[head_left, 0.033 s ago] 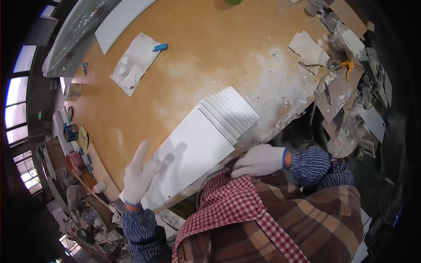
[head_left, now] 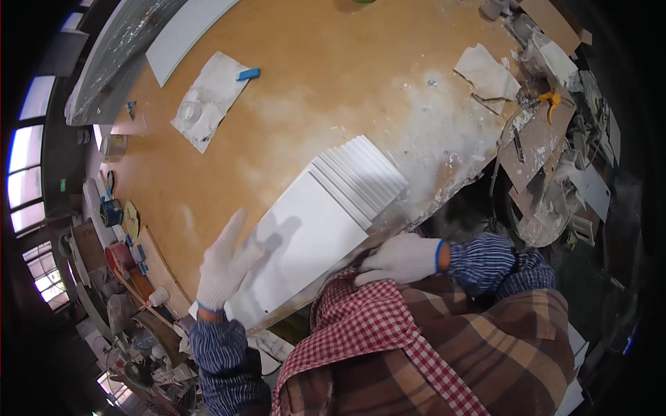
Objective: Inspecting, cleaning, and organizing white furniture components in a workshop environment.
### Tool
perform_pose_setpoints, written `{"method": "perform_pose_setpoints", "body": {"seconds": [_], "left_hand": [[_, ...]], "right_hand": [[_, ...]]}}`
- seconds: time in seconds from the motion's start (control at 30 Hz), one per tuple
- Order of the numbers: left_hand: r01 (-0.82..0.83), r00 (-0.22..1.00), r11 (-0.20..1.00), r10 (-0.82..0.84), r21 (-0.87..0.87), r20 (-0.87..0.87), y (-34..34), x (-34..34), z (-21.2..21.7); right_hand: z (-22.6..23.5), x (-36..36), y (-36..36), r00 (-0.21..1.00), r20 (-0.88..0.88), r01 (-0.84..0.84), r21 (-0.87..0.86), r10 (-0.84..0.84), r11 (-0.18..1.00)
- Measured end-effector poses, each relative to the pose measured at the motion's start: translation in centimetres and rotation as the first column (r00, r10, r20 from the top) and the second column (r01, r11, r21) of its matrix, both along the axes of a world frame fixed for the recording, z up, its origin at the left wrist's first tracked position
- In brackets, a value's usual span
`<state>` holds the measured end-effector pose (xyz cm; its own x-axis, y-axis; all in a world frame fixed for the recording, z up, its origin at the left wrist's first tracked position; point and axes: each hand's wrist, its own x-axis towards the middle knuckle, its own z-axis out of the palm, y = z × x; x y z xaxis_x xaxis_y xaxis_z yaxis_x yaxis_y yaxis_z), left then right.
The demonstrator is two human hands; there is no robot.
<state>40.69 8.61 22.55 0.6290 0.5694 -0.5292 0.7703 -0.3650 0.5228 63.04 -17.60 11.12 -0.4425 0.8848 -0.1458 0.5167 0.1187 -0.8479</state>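
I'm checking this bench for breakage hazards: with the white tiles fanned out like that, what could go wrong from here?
1. The fanned stack of white tiles lies close to the table edge; a push might slide some off.
2. The left hand rests at the big top tile's near corner while the right hand sits at the edge by the checked cloth, so a lift might be lopsided.
3. White dust on the wood may make tiles skid.
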Motion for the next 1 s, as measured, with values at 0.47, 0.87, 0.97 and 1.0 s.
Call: {"method": "perform_pose_setpoints", "body": {"seconds": [0.47, 0.87, 0.97, 1.0], "left_hand": [[0.135, 0.989, 0.959, -0.144, -0.25, -0.019, 1.9, 8.8, -7.3], [0.1, 0.991, 0.967, -0.117, -0.235, -0.06, 0.9, 9.6, -5.5], [0.112, 0.994, 0.961, -0.105, -0.255, 0.039, 1.3, 8.8, -6.6], [0.117, 0.993, 0.959, -0.11, -0.259, 0.043, 1.3, 8.8, -6.6]], "right_hand": [[-3.3, -2.9, 2.8, 0.886, -0.235, 0.407, -0.021, -0.4, 0.913], [-3.2, -3.4, 2.8, 0.779, -0.411, 0.515, -0.01, -0.473, 0.857], [-3.3, -2.5, 2.3, 0.913, -0.251, 0.394, 0.333, -0.323, 0.856], [-3.1, -2.0, 1.9, 0.912, -0.246, 0.397, 0.33, -0.328, 0.856]]}}
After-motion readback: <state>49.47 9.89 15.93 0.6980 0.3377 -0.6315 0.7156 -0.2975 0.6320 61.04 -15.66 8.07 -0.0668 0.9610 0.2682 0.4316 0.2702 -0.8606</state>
